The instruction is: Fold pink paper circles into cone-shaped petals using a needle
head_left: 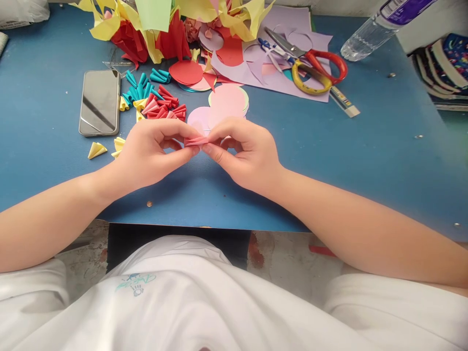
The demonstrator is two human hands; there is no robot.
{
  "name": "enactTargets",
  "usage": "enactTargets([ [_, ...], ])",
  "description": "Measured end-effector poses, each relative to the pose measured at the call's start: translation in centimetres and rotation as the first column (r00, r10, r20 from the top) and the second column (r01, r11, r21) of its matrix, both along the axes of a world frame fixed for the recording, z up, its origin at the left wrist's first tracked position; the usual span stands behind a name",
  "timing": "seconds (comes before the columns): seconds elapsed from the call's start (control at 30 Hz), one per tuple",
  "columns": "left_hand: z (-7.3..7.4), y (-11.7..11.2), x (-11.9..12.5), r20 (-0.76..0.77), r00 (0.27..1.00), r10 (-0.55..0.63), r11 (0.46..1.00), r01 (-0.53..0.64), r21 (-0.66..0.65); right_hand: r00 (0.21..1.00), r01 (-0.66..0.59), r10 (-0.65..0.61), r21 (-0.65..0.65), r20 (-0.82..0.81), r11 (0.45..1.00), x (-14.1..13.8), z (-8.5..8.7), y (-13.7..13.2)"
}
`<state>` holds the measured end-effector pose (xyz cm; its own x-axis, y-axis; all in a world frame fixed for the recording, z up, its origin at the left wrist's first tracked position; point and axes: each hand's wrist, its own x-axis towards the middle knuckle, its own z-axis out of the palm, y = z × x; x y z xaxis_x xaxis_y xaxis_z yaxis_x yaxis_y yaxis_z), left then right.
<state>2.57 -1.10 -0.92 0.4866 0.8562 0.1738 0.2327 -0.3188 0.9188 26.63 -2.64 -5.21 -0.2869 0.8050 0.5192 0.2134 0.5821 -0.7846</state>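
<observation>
I've L hand & R hand both pinching folded pink paper, R of phone, slightly nearer. Some yellow cones just nearer than phone; red cones R of it, then teal cones; scissors well R, farther; bottle farthest R.

One head-worn cam, facing forward and down over the wearer's white fabric shirt; bare left hand and bare right hand close, near mid-frame; flat blue counter stretches away ahead, seen from above
</observation>
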Motion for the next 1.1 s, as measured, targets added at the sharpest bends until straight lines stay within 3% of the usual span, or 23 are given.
enactTargets([
  [0.13,0.8,-0.2,0.2,-0.038,0.999,0.014,1.000,-0.013,0.028,0.998,0.012,-0.020,-0.144,-0.052,0.990,-0.2,0.2,-0.3],
  [0.23,0.6,-0.3,0.2,-0.040,0.999,0.032,0.998,-0.030,0.064,0.995,0.019,-0.040,-0.212,-0.093,0.977,-0.3,0.1,-0.3],
  [0.43,-0.6,-0.3,0.1,0.147,0.989,0.014,0.999,-0.021,0.049,0.974,-0.086,0.017,-0.303,-0.224,0.949,-0.3,-0.3,0.2],
  [0.53,-0.4,-0.2,0.2,0.130,0.991,0.017,0.999,-0.022,0.038,0.973,-0.104,0.032,-0.312,-0.228,0.944,-0.4,-0.5,0.3],
  [0.83,0.5,0.1,0.3,0.046,0.994,0.102,0.972,-0.090,-0.218,0.994,-0.060,0.030,-0.288,-0.106,0.956,0.1,-0.6,0.2],
  [1.1,0.4,0.3,0.2,0.030,0.993,0.118,0.976,-0.110,-0.187,0.995,-0.078,0.049,-0.346,-0.091,0.935,0.5,-0.8,0.7],
])
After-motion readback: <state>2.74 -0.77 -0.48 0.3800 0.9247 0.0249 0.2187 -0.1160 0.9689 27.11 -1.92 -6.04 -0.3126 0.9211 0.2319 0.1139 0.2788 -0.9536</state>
